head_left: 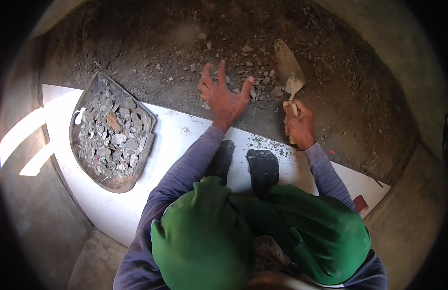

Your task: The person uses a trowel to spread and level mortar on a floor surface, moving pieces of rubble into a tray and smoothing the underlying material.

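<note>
My left hand (225,100) reaches over loose grey stones (257,72) on the dark soil, its fingers spread and nothing seen in them. To its right, my right hand (300,124) is wrapped round the handle of a pointed trowel (289,63). The trowel's blade points away from me and lies on or just above the soil beside the stones; the exact contact is unclear. Off to the left, a dark scoop-shaped pan (118,185) holds a heap of grey broken stones, with one reddish-brown piece (113,122) among them.
The pan rests on a white board (178,137) along the soil's near edge. My dark shoes (262,169) stand on that board, with crumbs scattered around. Concrete walls (25,159) enclose the left and right sides. A dark red object (360,204) lies near my right forearm.
</note>
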Demonstrator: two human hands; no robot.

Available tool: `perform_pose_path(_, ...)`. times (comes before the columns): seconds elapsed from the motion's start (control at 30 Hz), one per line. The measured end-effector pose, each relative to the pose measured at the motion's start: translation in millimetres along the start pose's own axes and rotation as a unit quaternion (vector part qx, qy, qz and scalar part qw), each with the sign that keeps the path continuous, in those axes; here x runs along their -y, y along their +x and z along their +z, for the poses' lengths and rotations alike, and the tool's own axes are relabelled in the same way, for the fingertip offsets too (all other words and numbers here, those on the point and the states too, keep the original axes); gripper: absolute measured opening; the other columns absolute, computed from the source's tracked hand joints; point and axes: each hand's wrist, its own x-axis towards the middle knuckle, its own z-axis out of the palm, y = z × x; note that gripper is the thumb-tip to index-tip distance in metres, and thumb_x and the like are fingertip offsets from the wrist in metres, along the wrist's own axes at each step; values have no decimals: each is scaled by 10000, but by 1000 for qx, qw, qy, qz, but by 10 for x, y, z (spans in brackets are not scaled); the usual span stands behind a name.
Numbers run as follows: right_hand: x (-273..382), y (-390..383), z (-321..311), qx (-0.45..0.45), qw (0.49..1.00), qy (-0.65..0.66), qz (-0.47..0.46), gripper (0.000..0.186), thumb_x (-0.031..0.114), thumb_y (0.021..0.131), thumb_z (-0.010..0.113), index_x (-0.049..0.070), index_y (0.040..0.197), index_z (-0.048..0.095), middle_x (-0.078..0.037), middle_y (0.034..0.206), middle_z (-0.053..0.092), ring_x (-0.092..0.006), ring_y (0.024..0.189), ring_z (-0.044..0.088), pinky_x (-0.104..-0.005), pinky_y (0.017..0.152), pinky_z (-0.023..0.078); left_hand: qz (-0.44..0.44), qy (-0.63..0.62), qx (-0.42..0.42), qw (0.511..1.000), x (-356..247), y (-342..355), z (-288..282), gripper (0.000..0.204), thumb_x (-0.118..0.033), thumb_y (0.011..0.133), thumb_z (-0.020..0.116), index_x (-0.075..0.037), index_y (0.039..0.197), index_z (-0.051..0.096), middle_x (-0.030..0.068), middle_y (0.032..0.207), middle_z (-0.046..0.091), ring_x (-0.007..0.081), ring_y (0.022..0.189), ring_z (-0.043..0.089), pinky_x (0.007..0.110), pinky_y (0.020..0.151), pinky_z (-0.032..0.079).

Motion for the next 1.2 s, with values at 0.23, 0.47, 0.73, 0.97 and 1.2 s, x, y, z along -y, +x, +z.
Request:
perform_pose_path(0.23,-190,-383,586,64,998,-16,-18,288,268,1077,716,17,949,659,-13,632,565,-110,472,509,-341,427,396,-9,-5,-16,1000,33,-47,-26,880,-688,906,803,-182,1586,566,211,1632,360,491,1485,327,696,1155,375)
perform_pose_path(0.47,282,-408,850,107,992,55,44,316,262,1085,697,-21,953,654,-48,607,574,-140,439,515,-354,422,405,-9,-145,-114,983,36,158,45,646,-497,862,895,-112,1348,709,211,1422,547,447,1232,610,566,1007,534)
perform_pose_path(0.73,1295,-396,944,130,991,7,-39,353,301,1075,704,-18,932,652,-56,674,605,-143,471,558,-344,428,442,15,-267,-236,934,-382,886,-584,567,-377,846,929,-31,1244,721,225,1212,638,427,1112,677,525,933,550)
perform_pose_path(0.97,2324,-867,1505,204,965,-78,-147,351,304,1052,714,-26,938,684,-47,657,606,-144,479,566,-355,446,455,36,-278,-415,866,-139,1269,-1788,576,-367,844,927,30,1202,711,201,1135,666,383,1060,672,487,923,547)
perform_pose_path(1.2,2622,-1259,2361,333,874,-173,-308,342,313,1077,668,-3,959,724,-15,610,600,-101,468,578,-317,415,447,-45,-296,-464,834,752,1017,-2940,569,-374,907,895,45,1235,694,170,1160,709,270,1041,700,433,909,580)
